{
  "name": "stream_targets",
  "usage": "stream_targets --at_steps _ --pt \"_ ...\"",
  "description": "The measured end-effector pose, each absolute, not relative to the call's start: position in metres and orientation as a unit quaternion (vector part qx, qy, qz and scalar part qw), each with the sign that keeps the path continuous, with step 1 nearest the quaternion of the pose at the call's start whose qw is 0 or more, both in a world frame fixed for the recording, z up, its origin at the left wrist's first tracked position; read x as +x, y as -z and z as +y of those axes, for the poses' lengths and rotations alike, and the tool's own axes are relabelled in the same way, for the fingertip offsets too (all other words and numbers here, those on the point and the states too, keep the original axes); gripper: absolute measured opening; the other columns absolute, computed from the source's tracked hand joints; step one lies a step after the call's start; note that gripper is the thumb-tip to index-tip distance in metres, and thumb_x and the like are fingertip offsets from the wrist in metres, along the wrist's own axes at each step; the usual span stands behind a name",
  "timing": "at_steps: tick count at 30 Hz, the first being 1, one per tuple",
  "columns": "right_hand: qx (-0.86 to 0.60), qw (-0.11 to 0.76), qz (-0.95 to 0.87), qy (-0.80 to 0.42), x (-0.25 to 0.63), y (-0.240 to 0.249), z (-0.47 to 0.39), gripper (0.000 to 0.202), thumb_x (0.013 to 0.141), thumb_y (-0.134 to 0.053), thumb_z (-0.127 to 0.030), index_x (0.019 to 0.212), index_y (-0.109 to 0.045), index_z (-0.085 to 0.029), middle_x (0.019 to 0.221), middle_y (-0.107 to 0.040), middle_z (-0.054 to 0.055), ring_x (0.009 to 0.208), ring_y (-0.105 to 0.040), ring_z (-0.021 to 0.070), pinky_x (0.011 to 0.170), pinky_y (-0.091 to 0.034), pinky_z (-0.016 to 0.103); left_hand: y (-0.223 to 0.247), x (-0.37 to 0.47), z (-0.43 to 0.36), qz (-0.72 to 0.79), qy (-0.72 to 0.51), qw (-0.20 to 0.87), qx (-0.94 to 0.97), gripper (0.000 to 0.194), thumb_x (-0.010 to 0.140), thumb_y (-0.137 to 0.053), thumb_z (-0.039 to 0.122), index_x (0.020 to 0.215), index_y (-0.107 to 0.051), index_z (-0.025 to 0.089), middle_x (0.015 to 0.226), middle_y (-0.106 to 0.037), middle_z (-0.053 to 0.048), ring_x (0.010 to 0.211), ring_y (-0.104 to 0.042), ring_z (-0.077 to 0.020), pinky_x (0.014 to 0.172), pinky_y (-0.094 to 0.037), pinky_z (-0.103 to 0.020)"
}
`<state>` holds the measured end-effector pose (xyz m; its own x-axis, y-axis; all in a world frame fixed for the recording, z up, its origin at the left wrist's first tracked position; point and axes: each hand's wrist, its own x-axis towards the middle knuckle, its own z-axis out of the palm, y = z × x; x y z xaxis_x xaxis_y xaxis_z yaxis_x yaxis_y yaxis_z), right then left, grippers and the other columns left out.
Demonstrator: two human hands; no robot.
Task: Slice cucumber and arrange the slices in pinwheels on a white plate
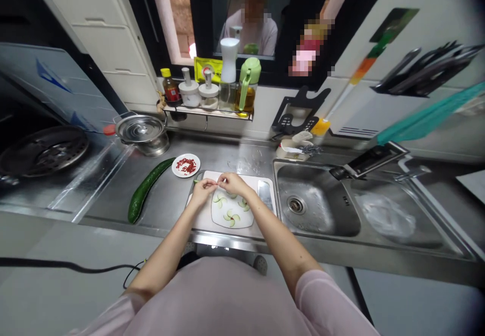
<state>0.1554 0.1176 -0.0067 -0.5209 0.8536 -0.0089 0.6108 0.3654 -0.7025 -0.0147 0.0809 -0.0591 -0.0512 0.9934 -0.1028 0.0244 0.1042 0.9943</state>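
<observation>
My left hand (203,189) and my right hand (232,183) meet over the far left part of a white plate (223,218). Both have their fingers pinched together, with a tiny reddish bit showing between the fingertips. On the plate, thin green-edged cucumber slices (231,218) lie in pinwheel shapes; one near the right hand is partly covered. Under the plate is a pale cutting board (203,223), and a cleaver blade (265,194) rests on its right side. A small white dish (186,173) of red pieces (186,165) stands just beyond my left hand.
A whole cucumber (146,191) lies to the left on the steel counter (109,194). Behind it stands a lidded pot (146,141). The sink (318,204) and its faucet (364,161) are at right. A condiment rack (215,113) hangs at the back.
</observation>
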Motion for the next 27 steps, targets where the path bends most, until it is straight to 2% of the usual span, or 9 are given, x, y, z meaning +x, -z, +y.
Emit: stream_targets --at_steps 10,17,27 --pt "-0.436 0.193 -0.799 -0.366 0.164 0.019 0.108 0.012 0.077 -0.056 -0.016 0.077 -0.068 -0.015 0.07 -0.062 -0.002 0.065 -0.05 0.0097 0.061 -0.032 0.019 0.064 -0.012 0.076 0.541 -0.434 0.458 0.556 0.016 0.066 -0.068 0.029 0.074 -0.067 0.015 0.071 -0.065 -0.002 0.064 -0.055 -0.0115 0.063 -0.044 -0.023" --pt "-0.534 0.185 -0.75 -0.344 0.164 0.041 0.081 0.014 0.083 -0.055 -0.024 0.084 -0.068 -0.018 0.072 -0.064 -0.001 0.065 -0.051 0.0116 0.06 -0.031 0.02 0.073 -0.024 0.07 0.613 -0.443 0.402 0.516 0.017 0.068 -0.067 0.03 0.078 -0.066 0.016 0.067 -0.063 0.0 0.057 -0.05 -0.0102 0.06 -0.042 -0.023" --pt "-0.575 0.099 -0.751 -0.309 0.155 0.057 0.059 0.02 0.09 -0.05 -0.027 0.093 -0.068 -0.02 0.084 -0.07 0.004 0.074 -0.058 0.0149 0.063 -0.032 0.022 0.076 -0.015 0.054 0.681 -0.268 0.318 0.603 0.009 0.073 -0.065 0.026 0.08 -0.068 0.021 0.078 -0.07 -0.001 0.071 -0.06 -0.0154 0.068 -0.039 -0.025"
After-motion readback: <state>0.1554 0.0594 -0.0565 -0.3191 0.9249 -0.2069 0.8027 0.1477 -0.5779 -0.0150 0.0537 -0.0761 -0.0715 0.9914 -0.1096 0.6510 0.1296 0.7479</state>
